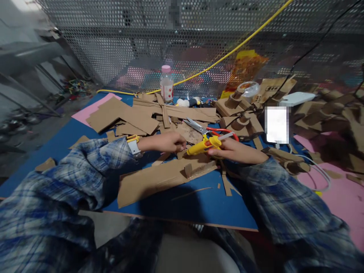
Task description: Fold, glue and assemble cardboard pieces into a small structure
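My right hand [237,151] is wrapped round a yellow hot glue gun [200,146], its nozzle end pointing left and down. A pale glue stick [226,135] sticks out of its back. My left hand [167,141] is closed, fingertips pinched together close to the nozzle end. Whatever it pinches is too small or hidden to make out. Below both hands lies a long cardboard strip [150,181] with a small cardboard tab [188,170] standing on it. Scissors [196,126] with red handles rest open just behind the glue gun.
Cardboard pieces [122,113] and pink sheets [81,113] cover much of the blue table [176,208]. A pink-capped bottle [166,84] stands at the back, before a perforated metal panel [136,45]. Cardboard constructions [239,121], a white cable [318,170] and a yellow cord [227,57] are on the right.
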Action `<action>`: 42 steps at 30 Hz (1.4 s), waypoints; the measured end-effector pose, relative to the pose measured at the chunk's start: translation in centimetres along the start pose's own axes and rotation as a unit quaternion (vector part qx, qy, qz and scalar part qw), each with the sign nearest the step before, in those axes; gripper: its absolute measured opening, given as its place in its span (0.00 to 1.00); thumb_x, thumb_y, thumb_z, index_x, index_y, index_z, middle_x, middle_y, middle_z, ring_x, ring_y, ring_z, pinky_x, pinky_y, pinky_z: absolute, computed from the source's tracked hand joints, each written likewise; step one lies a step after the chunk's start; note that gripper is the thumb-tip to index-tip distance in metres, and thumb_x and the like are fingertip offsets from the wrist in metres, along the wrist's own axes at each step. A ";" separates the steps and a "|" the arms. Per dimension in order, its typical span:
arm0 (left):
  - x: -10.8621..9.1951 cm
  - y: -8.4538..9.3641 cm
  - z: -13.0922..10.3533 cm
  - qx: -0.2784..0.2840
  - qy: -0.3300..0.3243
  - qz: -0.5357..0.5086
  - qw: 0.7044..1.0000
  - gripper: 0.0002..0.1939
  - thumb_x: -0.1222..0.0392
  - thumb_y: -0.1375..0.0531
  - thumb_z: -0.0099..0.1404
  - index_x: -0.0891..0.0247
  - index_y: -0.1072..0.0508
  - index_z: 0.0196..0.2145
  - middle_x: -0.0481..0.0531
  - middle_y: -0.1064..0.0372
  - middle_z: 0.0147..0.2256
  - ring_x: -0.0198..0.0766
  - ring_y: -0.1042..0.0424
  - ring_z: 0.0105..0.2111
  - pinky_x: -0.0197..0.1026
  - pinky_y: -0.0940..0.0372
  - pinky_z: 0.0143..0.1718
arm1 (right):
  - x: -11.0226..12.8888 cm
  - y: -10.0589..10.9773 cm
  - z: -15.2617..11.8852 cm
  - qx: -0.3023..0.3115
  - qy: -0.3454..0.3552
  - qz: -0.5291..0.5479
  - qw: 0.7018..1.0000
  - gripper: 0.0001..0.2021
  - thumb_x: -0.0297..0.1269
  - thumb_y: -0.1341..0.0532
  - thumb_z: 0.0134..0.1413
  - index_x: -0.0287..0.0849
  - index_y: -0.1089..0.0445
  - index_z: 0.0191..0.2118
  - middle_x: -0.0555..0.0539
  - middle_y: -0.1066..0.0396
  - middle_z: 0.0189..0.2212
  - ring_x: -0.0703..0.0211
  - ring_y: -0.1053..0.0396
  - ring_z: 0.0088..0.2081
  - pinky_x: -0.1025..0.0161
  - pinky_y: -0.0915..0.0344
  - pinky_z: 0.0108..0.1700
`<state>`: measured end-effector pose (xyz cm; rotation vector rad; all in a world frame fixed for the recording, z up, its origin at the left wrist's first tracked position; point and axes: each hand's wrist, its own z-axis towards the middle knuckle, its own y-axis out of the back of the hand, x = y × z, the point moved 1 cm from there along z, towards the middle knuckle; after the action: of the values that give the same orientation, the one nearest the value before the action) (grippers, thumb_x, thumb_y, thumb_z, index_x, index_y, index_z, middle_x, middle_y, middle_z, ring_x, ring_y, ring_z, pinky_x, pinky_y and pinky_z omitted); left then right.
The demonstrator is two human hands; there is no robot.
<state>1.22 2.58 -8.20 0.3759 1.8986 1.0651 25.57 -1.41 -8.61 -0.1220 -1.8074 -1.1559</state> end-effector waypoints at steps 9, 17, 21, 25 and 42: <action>-1.1 0.2 0.4 0.001 0.040 0.029 0.999 0.08 0.69 0.47 0.56 0.68 0.28 0.29 0.48 0.32 0.22 0.30 0.37 0.21 0.32 0.47 0.24 | 0.1 -2.2 -0.1 0.047 -0.009 -0.006 0.999 0.25 0.58 0.50 0.58 0.39 0.30 0.33 0.49 0.33 0.22 0.59 0.35 0.26 0.62 0.35 0.30; -2.8 0.6 0.5 -0.008 0.046 0.084 0.995 0.12 0.71 0.46 0.54 0.70 0.23 0.31 0.52 0.28 0.25 0.30 0.39 0.21 0.34 0.48 0.23 | -0.4 -3.1 -0.1 -0.009 0.032 -0.089 0.995 0.23 0.54 0.50 0.59 0.40 0.29 0.41 0.42 0.30 0.41 0.49 0.32 0.44 0.53 0.35 0.49; -2.7 0.4 0.6 -0.018 0.043 0.096 0.994 0.12 0.71 0.46 0.55 0.70 0.23 0.31 0.53 0.27 0.27 0.31 0.39 0.22 0.34 0.48 0.23 | 0.4 -3.2 0.0 -0.024 0.071 -0.129 0.989 0.20 0.52 0.51 0.61 0.41 0.32 0.38 0.42 0.31 0.38 0.52 0.33 0.39 0.55 0.34 0.44; -2.6 0.3 0.6 -0.022 0.033 0.108 0.993 0.11 0.71 0.46 0.54 0.70 0.23 0.29 0.52 0.29 0.24 0.30 0.41 0.20 0.35 0.50 0.22 | 1.2 -3.4 -0.3 -0.045 0.103 -0.176 0.978 0.17 0.49 0.51 0.62 0.42 0.34 0.35 0.44 0.33 0.33 0.54 0.35 0.36 0.56 0.35 0.40; -2.9 0.3 0.2 -0.013 0.034 0.121 0.992 0.10 0.71 0.45 0.53 0.69 0.23 0.28 0.51 0.30 0.22 0.30 0.41 0.19 0.35 0.52 0.21 | 1.2 -4.5 -0.6 -0.062 0.151 -0.262 0.951 0.12 0.43 0.49 0.62 0.41 0.37 0.33 0.43 0.35 0.31 0.54 0.41 0.35 0.56 0.40 0.39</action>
<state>2.89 1.07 -6.40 0.5717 1.9326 1.2746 22.97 -4.79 -10.59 0.4686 -1.5298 -1.5626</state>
